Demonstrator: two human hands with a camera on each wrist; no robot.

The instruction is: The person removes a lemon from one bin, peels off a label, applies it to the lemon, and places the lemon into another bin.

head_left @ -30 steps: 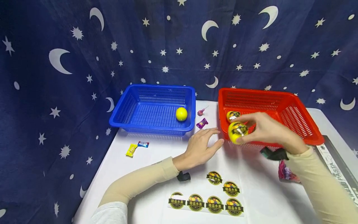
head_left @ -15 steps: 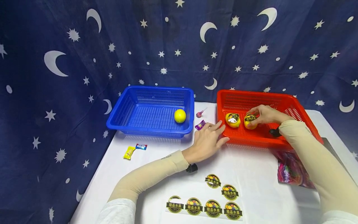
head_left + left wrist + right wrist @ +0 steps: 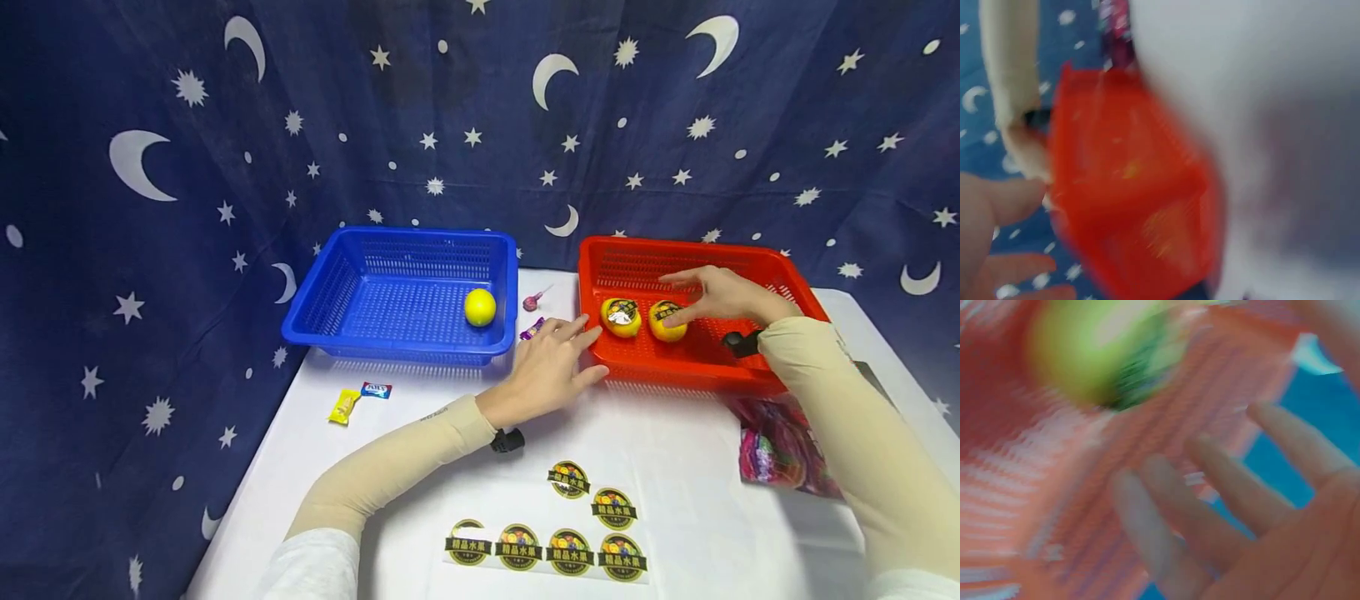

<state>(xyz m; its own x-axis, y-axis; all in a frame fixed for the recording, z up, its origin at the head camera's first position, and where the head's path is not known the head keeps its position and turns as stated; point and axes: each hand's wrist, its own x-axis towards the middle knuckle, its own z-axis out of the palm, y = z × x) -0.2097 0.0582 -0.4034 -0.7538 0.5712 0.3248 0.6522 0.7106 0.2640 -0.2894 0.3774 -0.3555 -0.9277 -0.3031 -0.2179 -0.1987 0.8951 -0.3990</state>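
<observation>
Inside the red basket [image 3: 693,374] lie two yellow round fruits: a left one [image 3: 621,318] and a right one [image 3: 667,323], each with a black fruit sticker on top. My right hand [image 3: 723,296] hovers over the right fruit, fingers spread. In the right wrist view that yellow fruit [image 3: 1088,350] shows blurred, apart from the straight fingers [image 3: 1229,481]. My left hand [image 3: 543,371] is relaxed, its fingertips at the basket's near left corner. The left wrist view shows its thumb [image 3: 1016,199] beside the blurred red basket [image 3: 1116,137].
A blue basket [image 3: 397,340] at left holds a plain yellow fruit [image 3: 480,307]. Between the baskets lie a lollipop [image 3: 532,302] and purple candy [image 3: 532,328]. A sticker sheet [image 3: 543,567] lies in front, wrapped candies [image 3: 344,407] at left, a purple packet [image 3: 783,446] at right.
My right hand carried the stickered fruit into the red basket, set it beside the other one and let go. My left hand has moved up to the basket's corner.
</observation>
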